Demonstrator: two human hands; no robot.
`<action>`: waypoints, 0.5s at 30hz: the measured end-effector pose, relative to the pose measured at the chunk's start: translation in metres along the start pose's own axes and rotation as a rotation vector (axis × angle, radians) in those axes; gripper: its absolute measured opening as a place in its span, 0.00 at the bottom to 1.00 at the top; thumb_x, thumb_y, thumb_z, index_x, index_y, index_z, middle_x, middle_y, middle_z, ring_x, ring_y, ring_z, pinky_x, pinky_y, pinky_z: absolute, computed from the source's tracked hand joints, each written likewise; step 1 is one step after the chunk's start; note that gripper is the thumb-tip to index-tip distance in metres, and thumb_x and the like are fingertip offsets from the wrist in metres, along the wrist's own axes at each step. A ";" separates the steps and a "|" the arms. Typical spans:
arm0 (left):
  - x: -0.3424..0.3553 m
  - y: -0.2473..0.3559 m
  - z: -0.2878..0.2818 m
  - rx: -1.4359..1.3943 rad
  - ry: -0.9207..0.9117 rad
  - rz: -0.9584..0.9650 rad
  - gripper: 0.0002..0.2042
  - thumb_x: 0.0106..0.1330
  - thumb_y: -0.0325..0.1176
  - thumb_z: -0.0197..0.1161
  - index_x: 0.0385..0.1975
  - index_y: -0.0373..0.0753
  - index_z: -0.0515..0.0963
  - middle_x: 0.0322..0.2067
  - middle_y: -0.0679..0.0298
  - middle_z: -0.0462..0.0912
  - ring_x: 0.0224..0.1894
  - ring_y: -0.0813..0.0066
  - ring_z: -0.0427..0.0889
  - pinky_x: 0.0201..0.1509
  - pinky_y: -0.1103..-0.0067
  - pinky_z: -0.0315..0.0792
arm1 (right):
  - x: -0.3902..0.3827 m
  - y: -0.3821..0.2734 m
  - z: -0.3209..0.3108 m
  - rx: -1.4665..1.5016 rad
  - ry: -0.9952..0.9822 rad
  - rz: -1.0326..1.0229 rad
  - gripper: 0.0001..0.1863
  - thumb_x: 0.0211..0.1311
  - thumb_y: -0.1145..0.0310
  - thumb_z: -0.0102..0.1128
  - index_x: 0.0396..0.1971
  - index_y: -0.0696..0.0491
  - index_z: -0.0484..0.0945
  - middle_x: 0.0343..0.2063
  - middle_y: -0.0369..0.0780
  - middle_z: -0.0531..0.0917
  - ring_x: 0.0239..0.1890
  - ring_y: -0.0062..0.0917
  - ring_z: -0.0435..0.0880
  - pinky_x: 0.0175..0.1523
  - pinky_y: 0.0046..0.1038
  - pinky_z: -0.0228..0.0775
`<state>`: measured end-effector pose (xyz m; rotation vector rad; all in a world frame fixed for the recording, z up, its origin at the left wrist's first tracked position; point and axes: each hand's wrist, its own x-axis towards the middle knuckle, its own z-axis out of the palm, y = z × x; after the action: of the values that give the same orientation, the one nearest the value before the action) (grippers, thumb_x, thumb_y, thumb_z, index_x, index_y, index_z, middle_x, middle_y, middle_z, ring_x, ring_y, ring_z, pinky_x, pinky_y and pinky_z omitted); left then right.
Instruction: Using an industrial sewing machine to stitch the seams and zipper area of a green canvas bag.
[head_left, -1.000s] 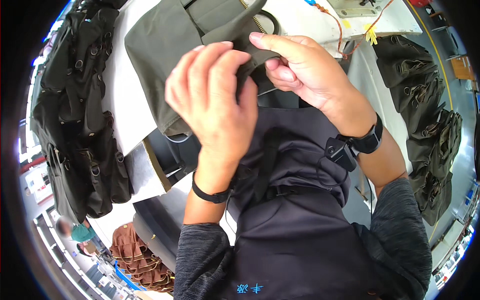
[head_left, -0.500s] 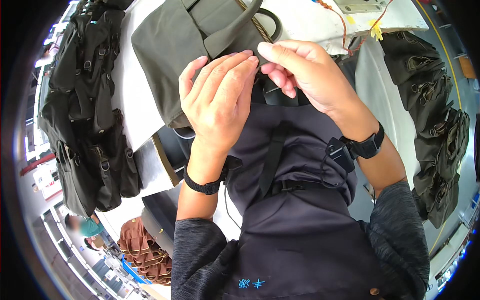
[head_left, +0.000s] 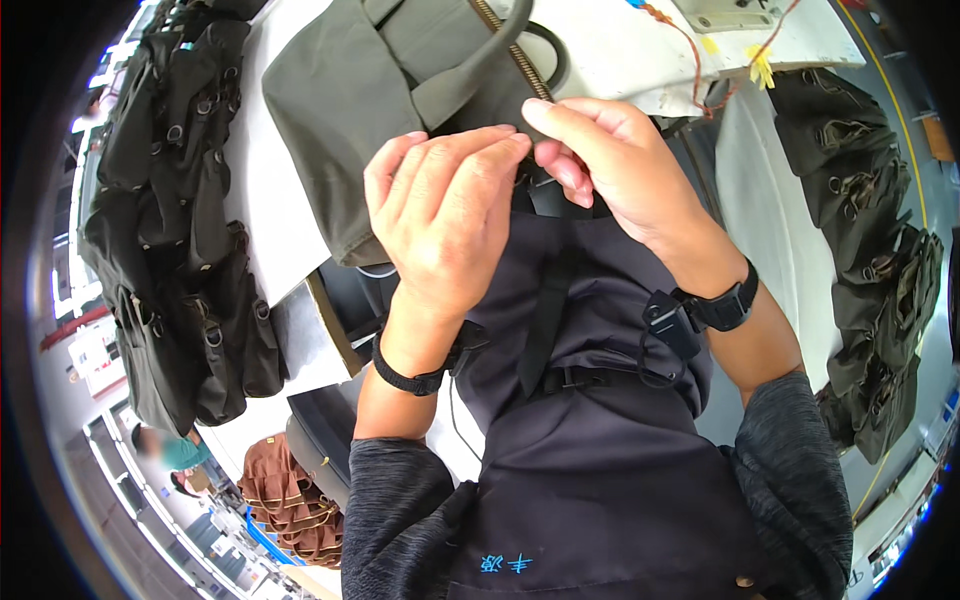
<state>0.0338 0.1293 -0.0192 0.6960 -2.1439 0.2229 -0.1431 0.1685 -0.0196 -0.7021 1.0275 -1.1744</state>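
Note:
An olive-green fabric bag lies on the white table, its handle strap looping over the brass zipper. At the bag's near edge, by the zipper's lower end, both hands meet with their fingertips close together. My left hand is closed, its fingers bent and tips drawn together; its thumb is hidden. My right hand makes a pinch, thumb against curled fingers. What either pinches is too small or too covered to make out.
Dark bags hang in a stack at the left, more dark green pieces at the right. Brown bags sit lower left. A metal plate and orange cord are on the white table. A person is far left.
Both hands have shifted slightly toward me and to the right, staying close together. The bag appears almost unmoved, and the fingers keep nearly the same pose.

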 end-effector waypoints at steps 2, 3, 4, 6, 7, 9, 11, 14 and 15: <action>0.001 -0.001 0.000 -0.003 -0.004 0.002 0.10 0.56 0.25 0.75 0.35 0.47 0.85 0.36 0.77 0.88 0.36 0.79 0.84 0.56 0.73 0.72 | 0.005 0.006 -0.006 -0.004 -0.063 -0.021 0.18 0.76 0.57 0.62 0.32 0.55 0.84 0.21 0.29 0.77 0.22 0.09 0.69 0.28 0.16 0.59; 0.002 0.000 0.000 0.013 -0.012 0.009 0.10 0.56 0.26 0.75 0.35 0.47 0.85 0.36 0.76 0.88 0.37 0.78 0.84 0.56 0.73 0.72 | 0.006 0.007 -0.006 0.003 -0.067 -0.014 0.18 0.76 0.57 0.62 0.32 0.55 0.84 0.21 0.29 0.77 0.22 0.09 0.69 0.28 0.16 0.59; 0.003 0.001 -0.001 0.029 -0.020 0.017 0.09 0.57 0.26 0.75 0.35 0.47 0.85 0.36 0.76 0.88 0.37 0.78 0.84 0.56 0.72 0.72 | 0.006 0.007 -0.005 0.004 -0.075 -0.078 0.17 0.77 0.57 0.61 0.33 0.56 0.84 0.22 0.29 0.77 0.23 0.09 0.69 0.30 0.16 0.60; 0.006 0.002 -0.001 0.016 -0.049 0.003 0.09 0.57 0.26 0.75 0.35 0.47 0.84 0.36 0.76 0.88 0.38 0.77 0.85 0.56 0.72 0.72 | 0.003 0.007 -0.002 0.035 -0.052 -0.152 0.15 0.77 0.60 0.61 0.35 0.56 0.85 0.25 0.28 0.77 0.26 0.08 0.68 0.33 0.14 0.60; 0.009 0.003 0.000 0.001 -0.068 -0.008 0.08 0.58 0.26 0.75 0.35 0.46 0.84 0.37 0.75 0.88 0.38 0.77 0.85 0.57 0.72 0.73 | 0.004 0.009 -0.003 0.039 -0.042 -0.150 0.15 0.77 0.60 0.61 0.35 0.56 0.85 0.25 0.28 0.77 0.26 0.08 0.68 0.33 0.14 0.60; 0.015 0.004 -0.016 -0.069 -0.177 -0.026 0.09 0.59 0.28 0.76 0.39 0.44 0.85 0.39 0.71 0.89 0.42 0.72 0.86 0.56 0.71 0.75 | 0.008 0.013 -0.008 0.078 -0.088 -0.103 0.15 0.75 0.60 0.64 0.37 0.57 0.85 0.30 0.30 0.82 0.33 0.10 0.78 0.42 0.15 0.72; 0.024 -0.005 -0.029 -0.138 -0.206 -0.023 0.11 0.59 0.27 0.75 0.42 0.41 0.86 0.44 0.66 0.89 0.44 0.66 0.87 0.52 0.72 0.77 | 0.010 0.018 -0.006 0.106 -0.075 -0.099 0.15 0.74 0.58 0.66 0.37 0.57 0.86 0.30 0.31 0.83 0.35 0.12 0.79 0.43 0.17 0.74; 0.075 -0.015 -0.042 -0.051 -0.319 0.185 0.11 0.61 0.24 0.73 0.44 0.36 0.85 0.47 0.58 0.88 0.49 0.57 0.86 0.54 0.67 0.79 | 0.012 0.018 0.001 0.084 -0.062 -0.052 0.14 0.73 0.58 0.67 0.36 0.56 0.86 0.30 0.31 0.82 0.35 0.13 0.79 0.44 0.17 0.74; 0.092 -0.019 -0.035 -0.011 -0.360 0.243 0.11 0.60 0.26 0.74 0.42 0.36 0.85 0.46 0.59 0.87 0.48 0.57 0.85 0.54 0.66 0.79 | 0.011 0.015 0.001 0.063 -0.041 -0.080 0.14 0.72 0.58 0.67 0.33 0.55 0.85 0.28 0.30 0.81 0.34 0.12 0.79 0.42 0.17 0.73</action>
<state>0.0228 0.0902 0.0727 0.4952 -2.5749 0.2280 -0.1351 0.1616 -0.0357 -0.7204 0.9310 -1.2514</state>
